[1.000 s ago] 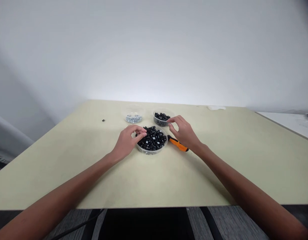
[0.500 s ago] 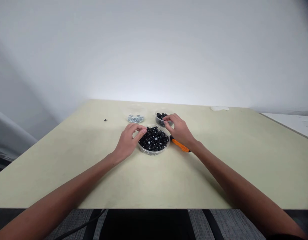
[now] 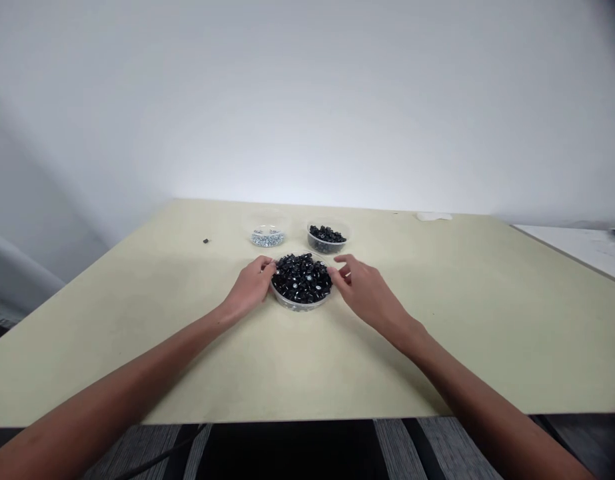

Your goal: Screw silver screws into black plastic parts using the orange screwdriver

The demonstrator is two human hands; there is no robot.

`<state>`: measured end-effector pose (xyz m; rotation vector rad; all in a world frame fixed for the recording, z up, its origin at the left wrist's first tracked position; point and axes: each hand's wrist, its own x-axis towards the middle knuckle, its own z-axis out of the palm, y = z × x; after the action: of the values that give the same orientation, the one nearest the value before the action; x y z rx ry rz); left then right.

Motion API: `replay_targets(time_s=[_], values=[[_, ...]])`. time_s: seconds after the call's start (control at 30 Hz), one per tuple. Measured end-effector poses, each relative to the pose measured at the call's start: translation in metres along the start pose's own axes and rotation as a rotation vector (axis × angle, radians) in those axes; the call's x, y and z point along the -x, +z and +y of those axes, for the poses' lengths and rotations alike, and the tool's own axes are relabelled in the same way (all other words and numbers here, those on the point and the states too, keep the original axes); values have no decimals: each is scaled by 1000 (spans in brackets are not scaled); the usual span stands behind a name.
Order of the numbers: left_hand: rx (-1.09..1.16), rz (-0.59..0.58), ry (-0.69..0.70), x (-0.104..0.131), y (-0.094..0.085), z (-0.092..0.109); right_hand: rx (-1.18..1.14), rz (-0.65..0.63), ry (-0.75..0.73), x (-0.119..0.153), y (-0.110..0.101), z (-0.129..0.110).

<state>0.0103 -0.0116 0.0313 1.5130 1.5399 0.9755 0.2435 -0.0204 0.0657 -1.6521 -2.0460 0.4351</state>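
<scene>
A clear round tub (image 3: 301, 307) stands on the table, heaped with small glossy black parts (image 3: 303, 279), a few showing pale round ends. My left hand (image 3: 251, 285) grips the tub's left rim, thumb on the near side and fingers around the outside. At the right rim, my right hand (image 3: 366, 292) has its thumb against or very near the edge, with the index finger held apart and curved. Whether it touches the tub I cannot tell. The orange-handled tool seen earlier is hidden behind my right hand.
Behind stand a clear tub (image 3: 268, 245) of small silvery parts and another clear tub (image 3: 327, 247) of small black parts. A single dark piece (image 3: 206, 241) lies at the left. Near the wall at the back right is a white object (image 3: 434, 217).
My right hand has come back from the rear tub of black parts to the front tub's right side. My left hand has lowered onto the left rim. The orange-handled tool is now out of sight.
</scene>
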Motion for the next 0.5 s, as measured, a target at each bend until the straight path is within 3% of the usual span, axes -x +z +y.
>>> replay_targets(time_s=[0.1,0.23,0.37,0.5], values=[[94,-18,-33,0,2,2,-187,-155,113,0,0,2],[193,7,-38,3,5,4,-541,-203,220,-1,5,5],[235,58,-24,3,2,8,-939,-266,226,1,11,3],[288,96,-7,2,-2,16,-1149,-333,170,-1,11,-8]])
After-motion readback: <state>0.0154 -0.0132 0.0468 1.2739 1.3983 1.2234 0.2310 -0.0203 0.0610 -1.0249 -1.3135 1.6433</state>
